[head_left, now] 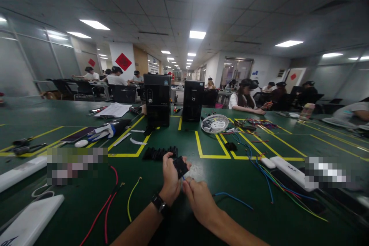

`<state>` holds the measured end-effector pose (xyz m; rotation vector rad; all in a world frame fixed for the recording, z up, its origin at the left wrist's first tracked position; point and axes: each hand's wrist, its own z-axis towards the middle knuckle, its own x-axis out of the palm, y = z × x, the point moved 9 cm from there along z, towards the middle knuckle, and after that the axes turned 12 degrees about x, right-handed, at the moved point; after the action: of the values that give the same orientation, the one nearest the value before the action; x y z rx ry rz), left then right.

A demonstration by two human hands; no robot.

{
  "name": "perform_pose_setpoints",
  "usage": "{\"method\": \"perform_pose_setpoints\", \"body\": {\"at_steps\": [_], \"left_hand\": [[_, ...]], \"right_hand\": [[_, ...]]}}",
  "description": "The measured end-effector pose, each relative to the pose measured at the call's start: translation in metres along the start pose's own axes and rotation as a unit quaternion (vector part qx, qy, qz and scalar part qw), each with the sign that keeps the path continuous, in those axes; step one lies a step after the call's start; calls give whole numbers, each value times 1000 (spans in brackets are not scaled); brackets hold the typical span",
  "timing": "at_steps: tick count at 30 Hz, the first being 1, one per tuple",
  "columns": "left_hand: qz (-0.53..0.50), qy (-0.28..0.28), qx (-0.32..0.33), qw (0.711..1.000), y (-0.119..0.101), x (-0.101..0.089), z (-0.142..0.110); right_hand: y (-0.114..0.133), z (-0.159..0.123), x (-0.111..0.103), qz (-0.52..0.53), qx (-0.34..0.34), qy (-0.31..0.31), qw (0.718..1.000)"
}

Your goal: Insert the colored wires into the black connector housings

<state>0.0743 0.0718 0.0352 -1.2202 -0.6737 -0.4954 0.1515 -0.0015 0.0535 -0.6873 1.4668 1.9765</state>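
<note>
My left hand (170, 178), with a dark watch on its wrist, is closed around a small black block-shaped part (180, 166) held just above the green table (236, 215). My right hand (198, 198) sits just below and right of it, fingers pinched at the part's lower edge where a blue wire (232, 197) starts and trails off to the right across the table. A row of similar black parts (159, 153) lies on the table just beyond my left hand.
Red wires (108, 203) and a yellow-green wire (131, 196) lie at the left; a bundle of coloured wires (273, 184) and white boxes (291, 171) at the right. Two black computer towers (157, 100) and a white fan grille (215, 123) stand farther back. People sit at distant tables.
</note>
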Motion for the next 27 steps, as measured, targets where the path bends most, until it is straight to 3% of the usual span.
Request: {"method": "perform_pose_setpoints", "body": {"at_steps": [5, 9, 14, 22, 27], "left_hand": [[2, 17, 17, 1000, -5, 5, 2], [-28, 2, -17, 999, 0, 9, -1], [-27, 17, -26, 999, 7, 8, 0], [-34, 18, -50, 998, 10, 5, 5], [-7, 51, -23, 998, 2, 12, 3]], "right_hand": [[7, 0, -15, 6, 12, -13, 1000], [-2, 1, 6, 5, 19, 18, 1000], [-11, -1, 19, -18, 72, -10, 997], [-8, 6, -5, 17, 27, 9, 999], [-5, 6, 2, 90, 25, 61, 994]]}}
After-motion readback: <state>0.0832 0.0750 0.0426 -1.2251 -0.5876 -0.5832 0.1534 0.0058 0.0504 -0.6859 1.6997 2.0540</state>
